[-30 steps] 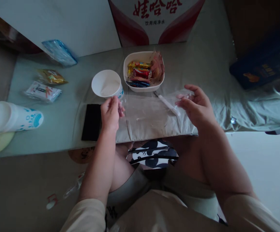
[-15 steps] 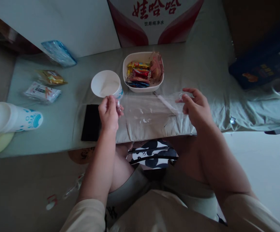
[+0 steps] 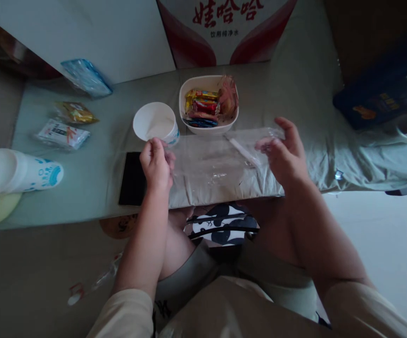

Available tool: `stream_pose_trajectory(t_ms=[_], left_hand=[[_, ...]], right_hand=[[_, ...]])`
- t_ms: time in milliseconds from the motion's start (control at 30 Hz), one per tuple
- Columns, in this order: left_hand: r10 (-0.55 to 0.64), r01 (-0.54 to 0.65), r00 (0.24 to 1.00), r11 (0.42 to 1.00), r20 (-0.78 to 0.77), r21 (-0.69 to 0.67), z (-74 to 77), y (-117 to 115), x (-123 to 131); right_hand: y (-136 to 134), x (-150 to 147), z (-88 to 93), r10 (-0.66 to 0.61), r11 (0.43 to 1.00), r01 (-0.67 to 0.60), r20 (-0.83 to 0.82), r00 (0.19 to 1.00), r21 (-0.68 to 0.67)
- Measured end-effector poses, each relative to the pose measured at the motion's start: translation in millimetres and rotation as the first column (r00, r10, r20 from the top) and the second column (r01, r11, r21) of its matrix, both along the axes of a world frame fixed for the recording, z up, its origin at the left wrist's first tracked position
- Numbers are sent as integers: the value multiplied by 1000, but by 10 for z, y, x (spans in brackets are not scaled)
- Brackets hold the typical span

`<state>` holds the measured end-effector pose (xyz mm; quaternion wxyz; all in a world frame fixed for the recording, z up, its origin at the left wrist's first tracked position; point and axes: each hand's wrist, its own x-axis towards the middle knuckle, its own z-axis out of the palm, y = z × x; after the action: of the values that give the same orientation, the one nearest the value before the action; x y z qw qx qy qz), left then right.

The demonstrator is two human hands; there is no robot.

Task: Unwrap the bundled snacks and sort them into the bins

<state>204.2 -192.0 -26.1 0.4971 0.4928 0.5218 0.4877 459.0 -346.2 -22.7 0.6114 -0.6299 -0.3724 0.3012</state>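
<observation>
A clear plastic sheet or bag (image 3: 214,157) is stretched flat between my two hands above the grey-green cloth. My left hand (image 3: 157,163) pinches its left edge, just in front of a white paper cup (image 3: 155,123) and beside a black phone (image 3: 132,177). My right hand (image 3: 283,152) pinches the right edge with its fingers curled. A white stick-like item (image 3: 243,149) lies under the plastic. A white bowl (image 3: 208,128) holding several wrapped snacks stands just behind the sheet.
Snack packets (image 3: 63,134) and a blue packet (image 3: 86,75) lie at the left. A stack of paper cups (image 3: 17,171) lies on its side at the left edge. A red-and-white carton (image 3: 224,28) stands behind. A dark blue box (image 3: 382,98) sits at right.
Both hands kept their pinch on the plastic and drew it a little wider; my right hand rose slightly and my left shifted a little left.
</observation>
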Motion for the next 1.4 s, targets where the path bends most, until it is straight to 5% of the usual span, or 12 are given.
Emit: stream_pose_trajectory(t_ms=[100,233,433,667,933,1100,1267,1333,1400], left_hand=[[10,-10,1000,1000,-1,0,7,11,-9],[-26,25,999,1000,-40,-18,13,4,-23],[-65,64,997,997,-37,-41,30,-14,-2],[-36,36,999,999,-1,-7,38,11,2],[-37,33,998,997,-51,-70,12,13,-24],[-207,206,978,943,26,-260,92,-43,-59],[-333,344,938,872,93,-349,136,-45,-46],[-362,365,929,853,81,-372,124,-46,-21],[-419,404,907,831,46,-384,109,-60,1]], right_hand=[[16,-42,-8,123,992,-123,-22,992,11],[35,-77,15,38,998,-35,-71,997,48],[25,-51,97,-57,989,34,-156,986,-144],[19,-85,158,96,970,-145,-237,967,-196],[-24,-46,257,65,961,-125,-234,970,-249],[-134,62,321,294,902,-378,-347,891,-208],[71,27,146,-39,983,5,-183,982,-181],[149,-82,110,16,988,-64,-319,947,-140],[184,-234,106,177,960,-262,-508,843,-100]])
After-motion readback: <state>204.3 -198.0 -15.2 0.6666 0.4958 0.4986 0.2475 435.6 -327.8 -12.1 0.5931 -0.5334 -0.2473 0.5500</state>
